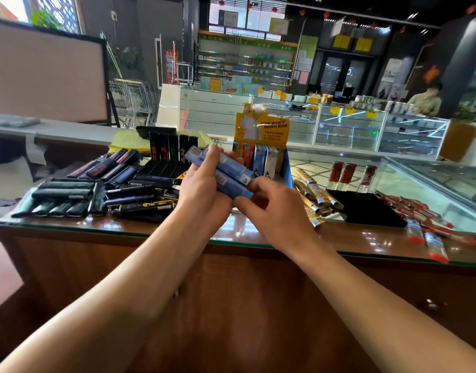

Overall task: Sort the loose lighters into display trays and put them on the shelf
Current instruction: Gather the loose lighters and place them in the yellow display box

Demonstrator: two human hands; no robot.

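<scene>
Above the glass-topped counter (231,239) our left hand (202,189) grips a bundle of blue lighters (226,170), thumb over them; our right hand (274,208), fingers curled, pinches the bundle's lower end, before the yellow-blue display tray (286,168).

Blue lighters (226,170), perhaps three, bunched aslant

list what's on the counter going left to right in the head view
dark lighters → left hand gripping blue lighters → right hand → gold lighters → black tray → red lighters
</scene>
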